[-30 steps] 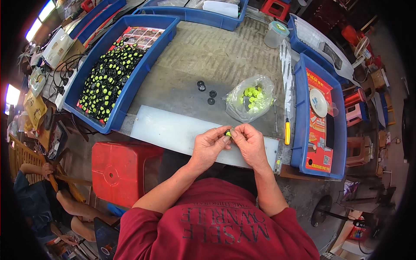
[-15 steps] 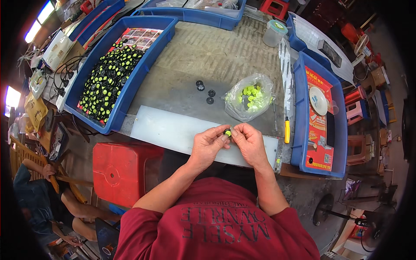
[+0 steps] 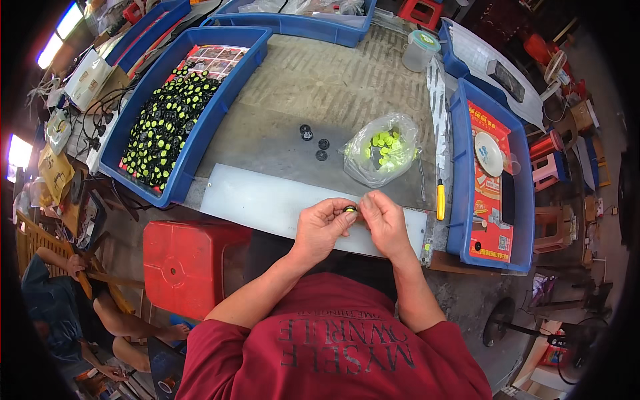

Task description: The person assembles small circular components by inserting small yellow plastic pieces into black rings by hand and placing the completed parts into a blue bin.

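Note:
Over the white board [image 3: 250,198], my left hand [image 3: 320,227] pinches a small black round part with a yellow-green centre [image 3: 349,209] between thumb and fingers. My right hand [image 3: 385,223] is right beside it, thumb and fingertips closed together at the part's right edge; whether anything small is between them is hidden. Beyond the hands, a clear plastic bag [image 3: 360,170] lies open with yellow-green discs [image 3: 387,148] inside. Several loose black round parts [image 3: 323,144] lie on the table to the left of the bag.
At the left, a blue tray [image 3: 230,87] holds a heap of black-and-green parts [image 3: 163,127]. A yellow-handled tool [image 3: 441,201] lies near the right blue tray [image 3: 459,220]. A lidded plastic tub [image 3: 419,53] stands farther back. A red stool [image 3: 177,267] and a seated person [image 3: 60,300] are at left.
The black part has tilted in my left fingers, so less of its green face shows. My right fingertips have shifted slightly up and to the right of it.

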The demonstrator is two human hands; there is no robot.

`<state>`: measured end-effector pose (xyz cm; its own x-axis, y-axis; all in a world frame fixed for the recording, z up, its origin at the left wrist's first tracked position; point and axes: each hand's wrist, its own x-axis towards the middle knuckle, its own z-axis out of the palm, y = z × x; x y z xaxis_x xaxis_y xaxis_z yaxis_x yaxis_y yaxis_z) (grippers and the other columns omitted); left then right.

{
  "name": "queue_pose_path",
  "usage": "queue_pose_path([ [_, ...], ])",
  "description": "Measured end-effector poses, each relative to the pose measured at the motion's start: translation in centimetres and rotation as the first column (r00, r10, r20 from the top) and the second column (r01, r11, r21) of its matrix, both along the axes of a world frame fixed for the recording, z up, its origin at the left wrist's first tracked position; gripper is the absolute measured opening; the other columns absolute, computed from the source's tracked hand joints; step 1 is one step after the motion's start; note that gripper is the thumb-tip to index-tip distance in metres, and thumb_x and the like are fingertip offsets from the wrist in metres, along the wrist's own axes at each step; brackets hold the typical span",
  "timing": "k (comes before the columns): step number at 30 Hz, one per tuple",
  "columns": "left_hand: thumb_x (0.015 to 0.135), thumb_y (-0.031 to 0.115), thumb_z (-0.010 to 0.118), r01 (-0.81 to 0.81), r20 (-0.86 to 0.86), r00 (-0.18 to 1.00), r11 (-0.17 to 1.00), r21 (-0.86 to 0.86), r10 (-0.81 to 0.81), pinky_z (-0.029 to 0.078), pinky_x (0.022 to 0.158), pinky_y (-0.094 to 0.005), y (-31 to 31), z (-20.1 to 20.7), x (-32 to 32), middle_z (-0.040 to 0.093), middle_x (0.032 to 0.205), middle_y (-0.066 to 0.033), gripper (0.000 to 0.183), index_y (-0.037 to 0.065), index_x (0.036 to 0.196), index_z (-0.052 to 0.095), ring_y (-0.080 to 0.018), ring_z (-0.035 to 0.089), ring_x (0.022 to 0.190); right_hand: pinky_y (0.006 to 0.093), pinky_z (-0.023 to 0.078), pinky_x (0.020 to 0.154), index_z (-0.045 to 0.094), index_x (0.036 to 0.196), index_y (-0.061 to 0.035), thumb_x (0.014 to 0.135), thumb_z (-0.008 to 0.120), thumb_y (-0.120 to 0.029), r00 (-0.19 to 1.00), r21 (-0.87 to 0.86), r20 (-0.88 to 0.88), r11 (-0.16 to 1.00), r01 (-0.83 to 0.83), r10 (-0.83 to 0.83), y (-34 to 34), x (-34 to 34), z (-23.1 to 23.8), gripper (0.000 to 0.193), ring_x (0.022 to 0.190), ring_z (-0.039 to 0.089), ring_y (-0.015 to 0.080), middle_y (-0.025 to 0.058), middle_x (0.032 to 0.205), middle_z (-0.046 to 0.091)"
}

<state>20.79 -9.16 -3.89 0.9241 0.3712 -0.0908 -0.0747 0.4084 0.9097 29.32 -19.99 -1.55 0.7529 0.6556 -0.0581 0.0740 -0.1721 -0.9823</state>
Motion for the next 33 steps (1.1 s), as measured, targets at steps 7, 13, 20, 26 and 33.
queue_pose_path([
  [7,0.081,0.002,0.053,0.092,-0.001,0.995,0.956,0.28,-0.095,0.044,0.054,-0.0195,-0.2,0.6,-0.7,0.056,0.077,-0.0036,0.009,-0.003,0.088,0.055,-0.0057,0.051,0.064,0.0304,0.034,0.041,0.042,0.062,-0.0025,0.079,0.056,-0.036,0.849,-0.021,0.528,1.0,0.0,0.011,0.1,-0.6,0.0,0.04,0.045,0.043,0.0205,0.0091,0.052,0.043],
  [13,0.082,0.003,0.051,0.082,0.019,0.995,0.889,0.45,-0.102,0.044,0.052,-0.0199,-0.7,0.7,-0.9,0.055,0.072,-0.003,0.005,-0.002,0.08,0.053,-0.0061,0.051,0.061,0.0339,0.034,0.039,0.041,0.056,-0.0034,0.078,0.057,-0.034,0.794,-0.031,0.604,0.998,-0.056,0.063,0.0,-0.8,-0.6,0.041,0.043,0.045,0.0266,0.012,0.05,0.044],
  [20,0.082,0.005,0.052,0.087,0.01,0.995,0.889,0.449,-0.103,0.044,0.052,-0.02,-1.0,0.4,-0.8,0.054,0.068,-0.0024,0.007,-0.001,0.078,0.052,-0.006,0.051,0.06,0.0329,0.033,0.039,0.042,0.054,-0.0022,0.079,0.057,-0.027,0.794,0.026,0.607,0.999,-0.037,0.014,-0.1,-0.9,-1.1,0.038,0.04,0.042,0.0247,0.0109,0.047,0.042],
  [26,0.083,0.006,0.051,0.102,-0.023,0.994,0.889,0.446,-0.103,0.043,0.052,-0.0197,-0.9,0.2,-0.8,0.055,0.068,-0.002,0.009,-0.001,0.077,0.052,-0.0051,0.05,0.061,0.0338,0.034,0.037,0.041,0.053,-0.003,0.078,0.058,-0.029,0.803,0.055,0.596,0.998,-0.015,-0.021,0.1,-0.9,-1.5,0.04,0.039,0.043,0.0252,0.0114,0.046,0.043],
  [33,0.082,0.006,0.052,0.196,-0.117,0.979,0.923,0.332,-0.166,0.042,0.053,-0.0179,0.9,2.4,-1.0,0.055,0.071,-0.0001,0.011,-0.001,0.089,0.057,-0.0035,0.049,0.061,0.0331,0.035,0.043,0.045,0.061,-0.0002,0.083,0.052,-0.026,0.918,0.035,0.396,0.999,-0.029,0.012,0.1,-1.4,-0.7,0.034,0.044,0.045,0.0264,0.0132,0.052,0.045],
])
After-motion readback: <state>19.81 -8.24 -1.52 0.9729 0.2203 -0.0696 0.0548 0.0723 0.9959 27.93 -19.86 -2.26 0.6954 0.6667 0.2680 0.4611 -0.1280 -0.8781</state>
